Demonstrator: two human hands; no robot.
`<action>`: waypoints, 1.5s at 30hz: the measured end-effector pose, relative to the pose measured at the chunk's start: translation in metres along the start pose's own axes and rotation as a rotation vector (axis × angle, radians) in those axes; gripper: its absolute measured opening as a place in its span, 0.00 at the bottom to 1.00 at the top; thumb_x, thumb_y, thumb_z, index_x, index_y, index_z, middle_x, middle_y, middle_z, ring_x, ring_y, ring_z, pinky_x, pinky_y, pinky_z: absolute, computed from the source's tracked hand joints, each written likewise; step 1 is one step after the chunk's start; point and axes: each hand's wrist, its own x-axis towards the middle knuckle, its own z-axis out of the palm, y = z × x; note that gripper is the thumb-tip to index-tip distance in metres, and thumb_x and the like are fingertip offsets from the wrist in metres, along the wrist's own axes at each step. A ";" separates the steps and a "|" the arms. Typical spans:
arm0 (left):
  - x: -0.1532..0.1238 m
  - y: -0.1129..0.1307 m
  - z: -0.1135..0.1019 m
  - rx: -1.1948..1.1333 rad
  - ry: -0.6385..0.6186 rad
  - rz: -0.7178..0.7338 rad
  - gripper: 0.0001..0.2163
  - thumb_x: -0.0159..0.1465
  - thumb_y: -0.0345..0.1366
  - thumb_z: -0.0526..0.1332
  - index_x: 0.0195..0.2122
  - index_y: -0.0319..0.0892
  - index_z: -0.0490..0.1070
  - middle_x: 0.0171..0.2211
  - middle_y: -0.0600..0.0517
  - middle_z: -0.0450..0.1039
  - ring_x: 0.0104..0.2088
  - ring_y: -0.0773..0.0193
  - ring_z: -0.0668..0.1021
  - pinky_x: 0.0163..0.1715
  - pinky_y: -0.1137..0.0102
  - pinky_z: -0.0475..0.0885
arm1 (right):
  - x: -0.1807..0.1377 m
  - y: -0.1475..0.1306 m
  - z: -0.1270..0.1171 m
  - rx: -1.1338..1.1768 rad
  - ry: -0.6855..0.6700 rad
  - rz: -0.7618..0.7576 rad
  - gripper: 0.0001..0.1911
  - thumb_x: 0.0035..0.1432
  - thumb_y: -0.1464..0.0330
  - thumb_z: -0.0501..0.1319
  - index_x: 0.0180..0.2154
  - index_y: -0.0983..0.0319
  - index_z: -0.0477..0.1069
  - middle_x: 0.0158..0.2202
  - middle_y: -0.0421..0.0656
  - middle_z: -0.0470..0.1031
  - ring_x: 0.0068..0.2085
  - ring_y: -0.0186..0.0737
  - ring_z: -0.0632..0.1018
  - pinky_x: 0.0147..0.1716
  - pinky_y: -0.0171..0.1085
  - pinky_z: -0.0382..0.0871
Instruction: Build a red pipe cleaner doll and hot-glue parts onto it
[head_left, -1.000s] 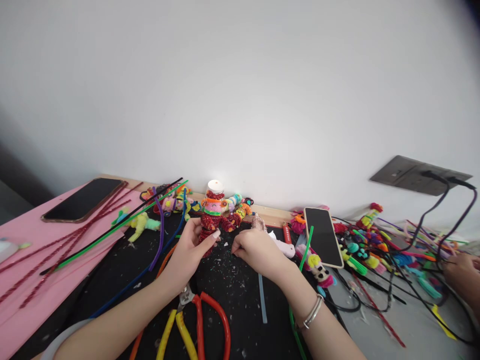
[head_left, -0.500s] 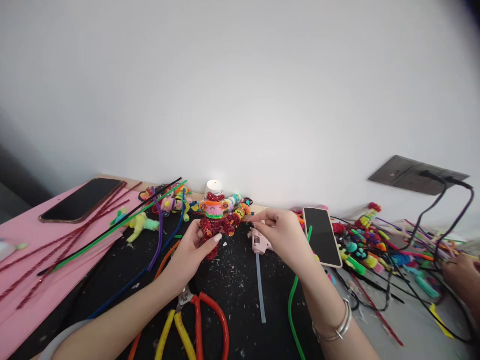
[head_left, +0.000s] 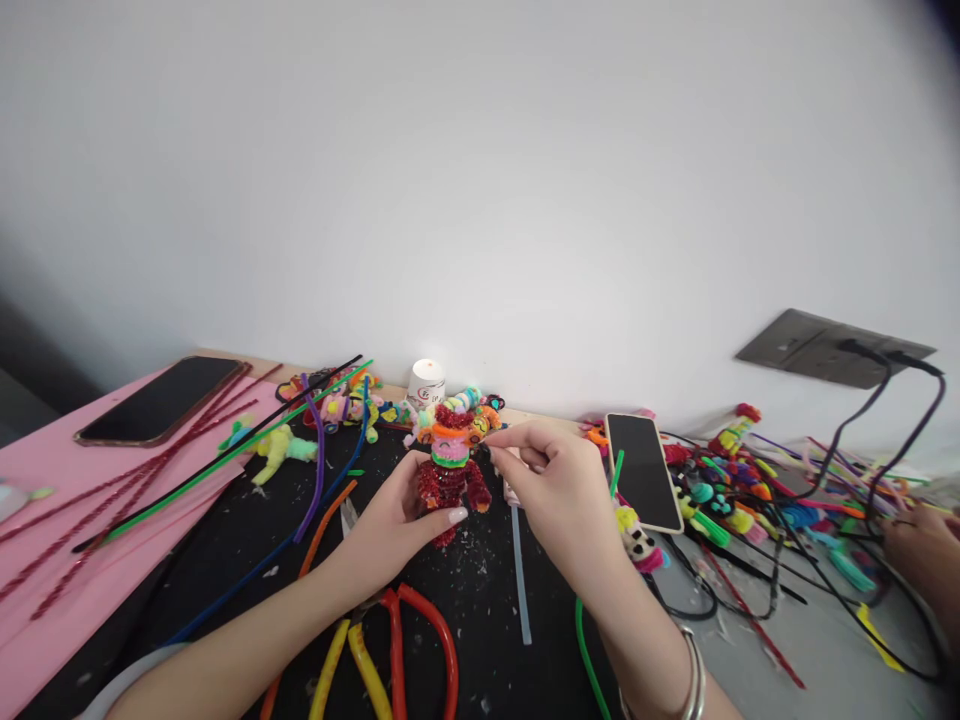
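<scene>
My left hand (head_left: pixel 409 515) is closed round the body of a pipe-cleaner doll (head_left: pixel 450 452). The doll is glittery red, with a pink face, an orange band and a green strip under the face; it stands upright in my grip. Close beside its head, my right hand (head_left: pixel 559 490) pinches a small dark piece (head_left: pixel 485 453), too small to name. Behind that hand a pink glue gun (head_left: pixel 511 494) is mostly hidden, and its clear glue stick (head_left: pixel 521 580) sticks out towards me.
Red- and yellow-handled pliers (head_left: pixel 397 640) lie in front. Pipe cleaners (head_left: pixel 225 445) and a phone (head_left: pixel 161 400) lie left; another phone (head_left: pixel 643 470) is right. Far right, another person's hand (head_left: pixel 922 545) is near cables (head_left: pixel 825 470) and a pile of pipe-cleaner figures (head_left: pixel 727 490). A paper cup (head_left: pixel 426 380) stands behind.
The doll has turned more upright and moved slightly right and down, uncovering the paper cup. My right hand has come closer to the doll and now covers most of the glue gun.
</scene>
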 end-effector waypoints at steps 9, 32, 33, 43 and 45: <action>-0.001 -0.003 0.000 0.025 -0.020 0.011 0.14 0.56 0.34 0.66 0.40 0.45 0.63 0.38 0.55 0.74 0.45 0.61 0.76 0.43 0.68 0.70 | -0.006 0.001 0.008 -0.103 0.029 -0.163 0.09 0.52 0.79 0.61 0.30 0.61 0.78 0.25 0.39 0.77 0.24 0.33 0.72 0.25 0.32 0.62; 0.000 -0.002 0.001 0.046 -0.002 0.017 0.14 0.55 0.33 0.67 0.39 0.44 0.63 0.37 0.54 0.73 0.42 0.60 0.76 0.43 0.67 0.70 | -0.008 0.003 0.011 -0.205 -0.012 -0.219 0.07 0.56 0.76 0.61 0.31 0.60 0.76 0.31 0.41 0.79 0.33 0.38 0.77 0.33 0.34 0.66; 0.000 -0.002 0.001 0.047 0.000 0.018 0.14 0.55 0.34 0.67 0.39 0.44 0.63 0.37 0.54 0.73 0.42 0.60 0.76 0.43 0.67 0.70 | -0.008 0.002 0.010 -0.205 -0.016 -0.215 0.07 0.56 0.76 0.61 0.32 0.60 0.76 0.32 0.41 0.79 0.33 0.38 0.77 0.33 0.34 0.67; -0.001 -0.004 0.000 0.028 0.013 0.027 0.15 0.55 0.34 0.67 0.40 0.45 0.63 0.39 0.54 0.73 0.43 0.61 0.76 0.45 0.66 0.69 | -0.005 0.001 0.006 -0.200 0.024 -0.211 0.08 0.55 0.76 0.60 0.31 0.61 0.77 0.24 0.40 0.75 0.26 0.35 0.73 0.29 0.33 0.65; -0.002 -0.004 0.000 0.032 0.022 0.031 0.15 0.55 0.34 0.67 0.39 0.45 0.63 0.38 0.54 0.73 0.42 0.61 0.76 0.44 0.67 0.69 | -0.005 0.000 0.006 -0.188 0.015 -0.187 0.08 0.54 0.76 0.60 0.30 0.61 0.77 0.22 0.39 0.74 0.24 0.35 0.72 0.28 0.32 0.64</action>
